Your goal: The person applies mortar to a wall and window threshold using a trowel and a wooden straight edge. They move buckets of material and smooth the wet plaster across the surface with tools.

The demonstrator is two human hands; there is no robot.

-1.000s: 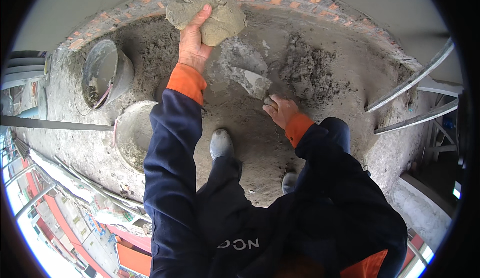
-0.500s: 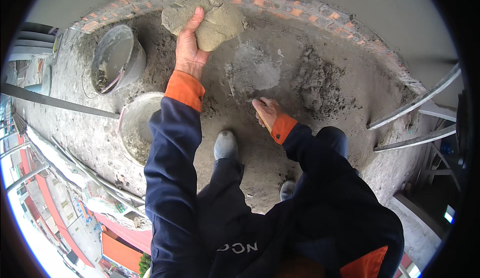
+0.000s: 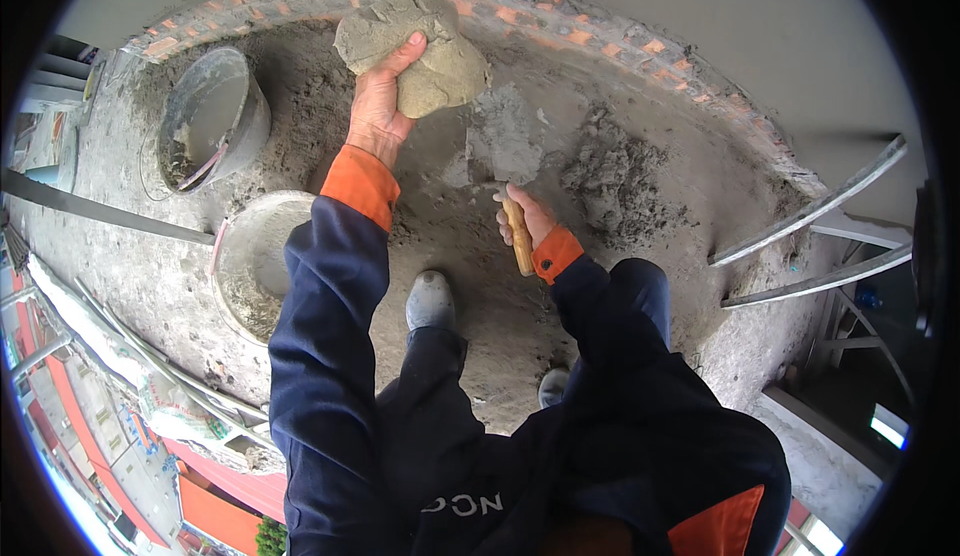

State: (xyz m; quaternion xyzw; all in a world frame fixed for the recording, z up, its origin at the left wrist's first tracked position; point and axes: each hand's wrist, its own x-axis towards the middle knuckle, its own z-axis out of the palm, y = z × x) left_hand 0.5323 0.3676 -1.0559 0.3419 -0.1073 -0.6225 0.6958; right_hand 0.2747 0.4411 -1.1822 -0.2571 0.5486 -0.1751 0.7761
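Note:
A large, floppy, sand-coloured sponge [image 3: 440,71] is gripped in my left hand [image 3: 380,96], its thumb pressed on top, out in front near the low brick strip. In my right hand [image 3: 527,218] is a trowel, with my fingers closed round its wooden handle [image 3: 519,233]. Its grey, mortar-smeared blade [image 3: 505,141] points away from me and blends into the dirty floor beneath. Just right of the blade lies a heap of dark, crumbly mortar [image 3: 620,176]. The sponge's underside and some fingers of both hands are hidden.
Two mortar-stained buckets [image 3: 262,256] stand at my left, the farther one tilted. A metal bar [image 3: 110,208] reaches in from the left; two more bars [image 3: 815,201] cross at right. Exposed bricks [image 3: 510,16] edge the grey wall ahead. My boots [image 3: 430,301] stand on the gritty floor.
The sponge and my left hand have come slightly nearer. My right hand has turned, so the trowel's wooden handle now shows plainly. The whole view has shifted a little.

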